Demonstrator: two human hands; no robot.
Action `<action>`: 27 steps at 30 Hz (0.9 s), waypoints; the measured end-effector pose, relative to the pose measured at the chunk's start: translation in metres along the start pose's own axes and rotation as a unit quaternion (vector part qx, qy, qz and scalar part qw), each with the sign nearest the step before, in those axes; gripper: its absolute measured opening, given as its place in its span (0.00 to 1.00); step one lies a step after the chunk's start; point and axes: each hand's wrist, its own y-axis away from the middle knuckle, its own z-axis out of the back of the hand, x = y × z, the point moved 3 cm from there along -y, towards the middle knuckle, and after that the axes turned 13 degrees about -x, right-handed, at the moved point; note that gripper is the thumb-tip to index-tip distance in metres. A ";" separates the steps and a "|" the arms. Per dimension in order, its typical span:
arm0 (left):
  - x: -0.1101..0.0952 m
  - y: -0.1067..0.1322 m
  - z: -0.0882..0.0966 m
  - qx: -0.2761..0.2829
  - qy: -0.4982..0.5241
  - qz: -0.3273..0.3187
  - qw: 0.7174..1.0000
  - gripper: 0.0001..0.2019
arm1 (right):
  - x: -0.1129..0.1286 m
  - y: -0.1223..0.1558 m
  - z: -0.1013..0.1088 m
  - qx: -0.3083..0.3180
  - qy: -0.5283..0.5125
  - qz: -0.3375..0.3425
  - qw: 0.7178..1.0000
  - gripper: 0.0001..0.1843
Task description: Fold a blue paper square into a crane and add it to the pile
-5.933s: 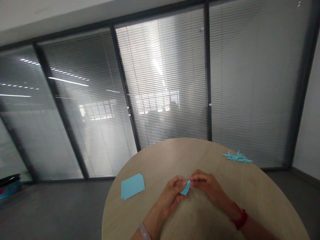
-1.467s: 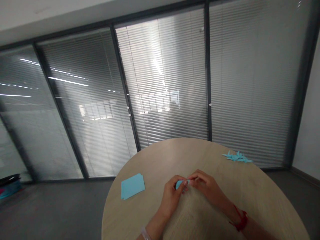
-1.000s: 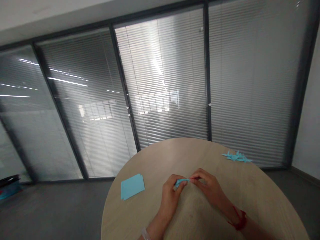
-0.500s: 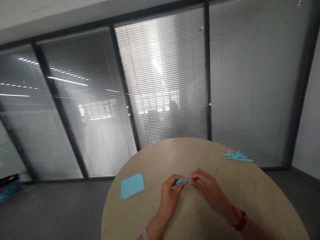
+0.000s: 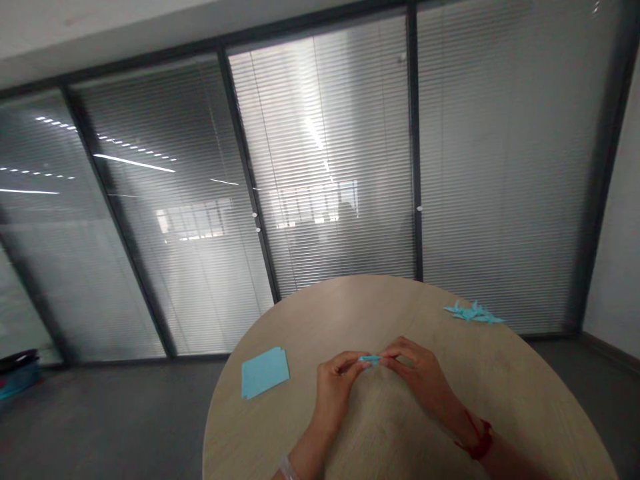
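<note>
The person's left hand (image 5: 336, 387) and right hand (image 5: 419, 379) face each other over the near half of a round wooden table (image 5: 283, 427), their fingertips close together. Between them, a narrow folded strip of light-blue paper (image 5: 369, 359) lies almost level, pinched at its left end by the left thumb and fingers and at its right end by the right thumb and fingers. Both grips are tight and small, with the remaining fingers curled loosely behind. Whether the strip or the hands touch the tabletop is hard to tell from this view.

Left of the hands, near the table's left edge, lies a small stack of light-blue paper squares (image 5: 265, 373), well apart from the left hand. Near the far right edge sits a cluster of pointed origami cranes (image 5: 473, 312) in the same blue. A red cord bracelet (image 5: 477, 441) circles the right wrist, and a pale band (image 5: 286, 468) circles the left. Beyond the table stands a glass partition with slatted blinds (image 5: 330, 167).
</note>
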 end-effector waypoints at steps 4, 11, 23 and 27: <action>-0.003 0.001 0.000 -0.001 0.001 -0.005 1.000 0.07 | 0.000 0.000 0.001 -0.001 -0.011 -0.004 1.000 0.09; -0.005 0.003 0.002 -0.015 -0.022 -0.019 0.999 0.06 | 0.006 0.000 0.002 0.005 -0.025 -0.016 1.000 0.08; -0.010 0.005 0.002 -0.002 -0.049 -0.050 0.998 0.10 | 0.002 -0.001 -0.001 0.008 -0.032 -0.047 0.998 0.08; 0.000 -0.001 0.000 0.034 -0.044 -0.030 0.998 0.11 | 0.000 -0.002 -0.001 0.002 -0.033 -0.065 0.997 0.09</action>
